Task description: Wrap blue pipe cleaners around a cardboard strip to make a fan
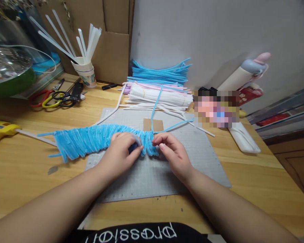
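A long band of blue pipe cleaners point(83, 141), packed in tight zigzag folds, lies from the left of the table to the middle of the grey cutting mat point(131, 184). My left hand point(123, 150) is closed on the band near its right part, thumb in front and fingers over the top. At the right end, my right hand point(176, 152) has its thumb and fingers curled in a pinch at the last folds; the exact contact is partly hidden. Two loose blue stems point(155, 104) stick out from that end, one upward and one rightward. A small cardboard piece point(148, 124) lies behind.
Bundles of blue point(159, 72) and white pipe cleaners point(154, 96) lie along the wall. Left are scissors point(49, 99), a paper cup point(87, 74) of glue sticks and a yellow glue gun point(1, 131). A tissue pack point(244, 138) and white bottle point(239, 76) are at right.
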A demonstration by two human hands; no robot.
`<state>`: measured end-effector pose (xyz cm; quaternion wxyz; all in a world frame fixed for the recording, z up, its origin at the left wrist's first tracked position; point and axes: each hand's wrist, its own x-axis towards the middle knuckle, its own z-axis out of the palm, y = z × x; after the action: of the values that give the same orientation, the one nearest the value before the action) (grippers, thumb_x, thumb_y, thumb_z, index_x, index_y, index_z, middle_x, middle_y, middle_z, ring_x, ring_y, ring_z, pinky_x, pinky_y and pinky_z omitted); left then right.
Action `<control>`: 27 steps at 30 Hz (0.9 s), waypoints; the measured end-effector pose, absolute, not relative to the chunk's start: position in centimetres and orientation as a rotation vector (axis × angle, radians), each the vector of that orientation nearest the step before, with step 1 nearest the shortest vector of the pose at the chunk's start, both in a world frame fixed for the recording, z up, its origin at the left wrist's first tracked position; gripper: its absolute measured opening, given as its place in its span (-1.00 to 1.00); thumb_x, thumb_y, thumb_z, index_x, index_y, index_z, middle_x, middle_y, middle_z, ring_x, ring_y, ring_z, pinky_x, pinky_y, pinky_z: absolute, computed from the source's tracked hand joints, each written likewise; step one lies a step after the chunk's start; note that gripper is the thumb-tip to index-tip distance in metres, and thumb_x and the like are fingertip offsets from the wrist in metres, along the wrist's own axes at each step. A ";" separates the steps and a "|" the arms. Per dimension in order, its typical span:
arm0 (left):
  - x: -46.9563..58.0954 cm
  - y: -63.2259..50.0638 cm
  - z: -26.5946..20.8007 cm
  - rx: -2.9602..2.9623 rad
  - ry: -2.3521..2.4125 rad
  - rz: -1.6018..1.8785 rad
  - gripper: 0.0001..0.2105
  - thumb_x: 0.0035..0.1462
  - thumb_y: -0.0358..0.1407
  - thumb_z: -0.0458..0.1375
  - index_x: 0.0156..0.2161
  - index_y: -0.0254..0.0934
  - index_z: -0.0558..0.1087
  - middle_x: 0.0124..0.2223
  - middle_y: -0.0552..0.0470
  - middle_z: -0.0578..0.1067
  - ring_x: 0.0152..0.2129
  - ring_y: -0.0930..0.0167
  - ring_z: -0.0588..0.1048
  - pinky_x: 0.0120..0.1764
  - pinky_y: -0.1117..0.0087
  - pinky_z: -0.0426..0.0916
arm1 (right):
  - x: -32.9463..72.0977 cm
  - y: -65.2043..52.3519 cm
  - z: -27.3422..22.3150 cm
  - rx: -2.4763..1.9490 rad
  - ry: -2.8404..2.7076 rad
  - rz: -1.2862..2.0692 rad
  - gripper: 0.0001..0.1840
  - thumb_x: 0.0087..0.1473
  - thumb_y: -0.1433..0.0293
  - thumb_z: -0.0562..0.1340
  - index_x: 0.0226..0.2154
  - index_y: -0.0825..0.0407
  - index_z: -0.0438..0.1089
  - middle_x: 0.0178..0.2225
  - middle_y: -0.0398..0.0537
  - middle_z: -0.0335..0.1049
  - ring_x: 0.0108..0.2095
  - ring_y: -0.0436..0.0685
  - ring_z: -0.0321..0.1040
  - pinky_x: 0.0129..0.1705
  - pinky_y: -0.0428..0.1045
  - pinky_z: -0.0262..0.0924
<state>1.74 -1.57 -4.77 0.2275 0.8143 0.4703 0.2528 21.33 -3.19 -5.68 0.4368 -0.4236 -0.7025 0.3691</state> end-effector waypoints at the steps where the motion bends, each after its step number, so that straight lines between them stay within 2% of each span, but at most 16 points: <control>1: 1.8 -1.5 -4.8 2.174 1.324 0.727 -0.91 0.16 -0.30 0.09 -0.32 -0.24 0.42 -0.28 0.05 0.51 -0.27 0.34 0.43 -0.10 0.19 0.17 | 21.1 -3.3 -5.8 -1.085 -1.798 0.883 -0.90 0.14 0.42 0.06 -0.25 0.00 0.24 -0.25 -0.03 0.30 -0.21 0.11 0.26 -0.13 0.08 0.16; 6: 1.8 -1.4 -5.1 2.082 1.344 0.769 -0.86 0.18 -0.27 0.07 -0.29 -0.25 0.43 -0.23 0.01 0.51 -0.23 0.31 0.44 -0.09 0.19 0.23 | 19.7 -3.9 -5.9 -1.278 -2.215 0.537 -0.58 -0.06 0.27 0.31 -0.15 0.05 0.25 -0.06 0.09 0.29 -0.03 0.29 0.17 -0.02 0.18 0.04; 11: 1.8 -1.5 -5.1 2.099 1.292 0.801 -0.84 0.20 -0.25 0.04 -0.29 -0.23 0.44 -0.23 0.03 0.52 -0.23 0.32 0.45 -0.10 0.20 0.24 | 19.0 -3.8 -6.0 -1.351 -2.219 0.386 -0.86 0.04 0.37 0.21 -0.28 0.03 0.32 -0.15 0.06 0.36 -0.10 0.25 0.22 -0.06 0.15 0.02; 15: 1.7 -1.6 -4.8 2.027 1.252 0.857 -0.86 0.19 -0.27 0.06 -0.28 -0.20 0.47 -0.24 0.06 0.54 -0.25 0.34 0.45 -0.11 0.22 0.24 | 19.4 -3.2 -6.2 -1.338 -1.992 0.568 -0.96 0.08 0.39 0.18 -0.35 0.01 0.33 -0.32 -0.05 0.38 -0.23 0.15 0.27 -0.15 0.07 0.09; 21: 2.0 -1.9 -4.3 2.196 1.264 0.604 -0.64 0.28 -0.19 -0.10 -0.44 -0.22 0.44 -0.42 0.08 0.47 -0.31 0.31 0.36 -0.12 0.14 0.10 | 19.9 -2.6 -6.9 -1.338 -1.499 1.000 -0.81 0.10 0.25 0.18 -0.34 0.04 0.36 -0.37 -0.07 0.37 -0.34 0.07 0.28 -0.27 -0.01 0.18; 24: 2.3 -2.1 -4.3 2.359 1.234 0.457 -0.63 0.26 -0.18 -0.07 -0.50 -0.24 0.42 -0.40 0.06 0.43 -0.29 0.30 0.31 -0.15 0.15 0.07 | 19.8 -2.6 -6.9 -1.328 -1.442 1.048 -0.79 0.09 0.23 0.19 -0.35 0.04 0.37 -0.40 -0.09 0.36 -0.36 0.05 0.26 -0.30 -0.03 0.19; 27: 2.4 -2.3 -4.5 2.419 1.247 0.420 -0.65 0.25 -0.20 -0.05 -0.48 -0.22 0.46 -0.36 0.06 0.43 -0.28 0.30 0.29 -0.16 0.14 0.06 | 19.7 -2.9 -6.8 -1.296 -1.499 1.035 -0.82 0.08 0.25 0.19 -0.35 0.02 0.37 -0.38 -0.09 0.36 -0.34 0.06 0.27 -0.28 -0.02 0.20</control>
<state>2.45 -2.29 -4.49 0.1928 0.8619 0.4445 0.1498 19.72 -2.91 -6.76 0.4377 -0.5213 -0.6028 0.4162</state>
